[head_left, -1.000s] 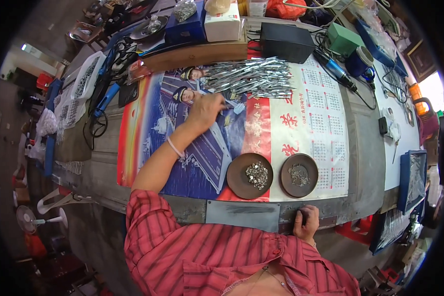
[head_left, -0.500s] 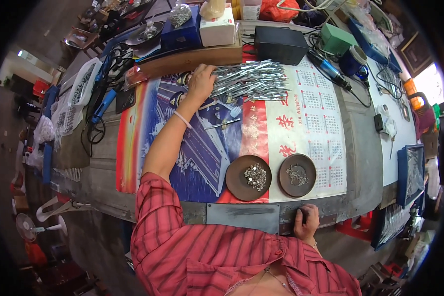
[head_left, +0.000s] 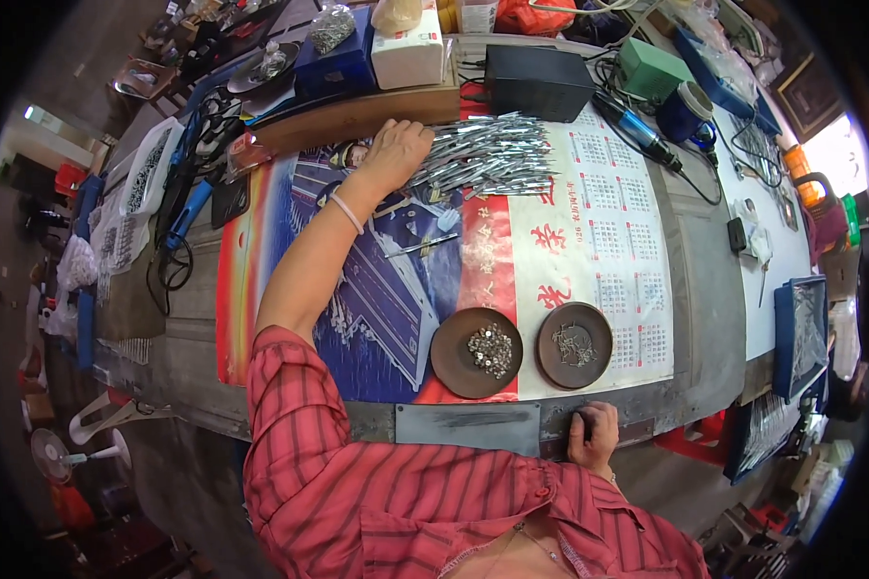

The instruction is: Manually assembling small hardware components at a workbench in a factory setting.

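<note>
the grey table point(head_left: 710, 318) carries a calendar sheet point(head_left: 536, 256), which reaches close to the table's near edge. on the sheet's far edge, near its middle, lies the pile of metal rods point(head_left: 497, 154). two brown dishes, the left dish point(head_left: 451, 362) and the right dish point(head_left: 597, 369), sit by the sheet's near edge. the left hand point(head_left: 393, 154) is bent over the pile's left end, fingers curled and tips hidden; whether it grips a rod i cannot tell. the right hand point(head_left: 594, 434) is loosely curled at the table's near edge, contents unclear. one single rod point(head_left: 420, 246) lies apart, nearer than the pile. small beads point(head_left: 490, 350) fill part of the left dish, thin pins point(head_left: 574, 344) the right. the step looks like picking or straightening rods; the next move calls for a narrow pinch that leaves neighbours undisturbed.
</note>
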The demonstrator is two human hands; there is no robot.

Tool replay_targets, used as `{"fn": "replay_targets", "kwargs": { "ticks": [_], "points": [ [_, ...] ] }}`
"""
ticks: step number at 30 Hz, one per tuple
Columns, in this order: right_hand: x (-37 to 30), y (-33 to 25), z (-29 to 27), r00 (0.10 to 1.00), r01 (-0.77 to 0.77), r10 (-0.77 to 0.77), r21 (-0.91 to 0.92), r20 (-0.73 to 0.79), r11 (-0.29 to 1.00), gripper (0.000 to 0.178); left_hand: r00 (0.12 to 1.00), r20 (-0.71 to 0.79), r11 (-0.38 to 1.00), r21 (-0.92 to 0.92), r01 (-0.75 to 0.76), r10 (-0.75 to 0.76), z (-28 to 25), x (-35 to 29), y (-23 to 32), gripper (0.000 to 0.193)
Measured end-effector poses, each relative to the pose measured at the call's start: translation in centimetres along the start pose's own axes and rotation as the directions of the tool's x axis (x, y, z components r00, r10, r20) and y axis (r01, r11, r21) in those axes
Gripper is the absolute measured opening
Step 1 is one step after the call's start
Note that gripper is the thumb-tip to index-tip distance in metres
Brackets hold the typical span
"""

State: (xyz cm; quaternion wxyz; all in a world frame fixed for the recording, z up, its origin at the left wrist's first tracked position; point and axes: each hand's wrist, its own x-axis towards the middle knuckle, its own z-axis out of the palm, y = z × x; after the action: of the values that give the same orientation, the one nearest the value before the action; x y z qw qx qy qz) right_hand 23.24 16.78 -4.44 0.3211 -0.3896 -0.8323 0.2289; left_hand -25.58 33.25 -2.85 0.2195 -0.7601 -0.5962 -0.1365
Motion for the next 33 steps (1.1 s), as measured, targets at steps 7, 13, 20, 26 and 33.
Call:
{"fn": "replay_targets", "kwargs": {
  "ticks": [7,13,20,26,33],
  "points": [
    [0.1,-0.1,0.0,1.0,0.022,-0.022,-0.005,-0.003,1.0,0.011,0.997,-0.029,0.988,-0.143,0.066,-0.07,-0.6,-0.8,-0.3,0.013],
    [0.1,-0.4,0.1,1.0,0.027,-0.027,-0.001,-0.003,1.0,0.011,0.981,-0.13,0.974,-0.195,0.116,-0.143,-5.8,-2.4,0.0,0.02],
    [0.1,-0.5,-0.3,1.0,0.002,-0.001,-0.023,0.006,1.0,0.013,0.993,0.114,0.926,-0.37,0.075,-0.035,-9.9,-6.6,9.9,0.02],
    [0.6,-0.8,-0.2,1.0,-0.01,0.01,0.003,0.021,1.0,0.011,0.973,0.218,0.868,-0.466,0.169,-0.072,-8.7,-7.9,12.2,0.017],
    [0.3,-1.0,-0.4,1.0,-0.025,0.025,-0.003,0.013,1.0,0.011,0.886,0.084,0.775,-0.451,0.442,-0.456,-4.7,-6.1,5.7,0.018]
  ]
}}
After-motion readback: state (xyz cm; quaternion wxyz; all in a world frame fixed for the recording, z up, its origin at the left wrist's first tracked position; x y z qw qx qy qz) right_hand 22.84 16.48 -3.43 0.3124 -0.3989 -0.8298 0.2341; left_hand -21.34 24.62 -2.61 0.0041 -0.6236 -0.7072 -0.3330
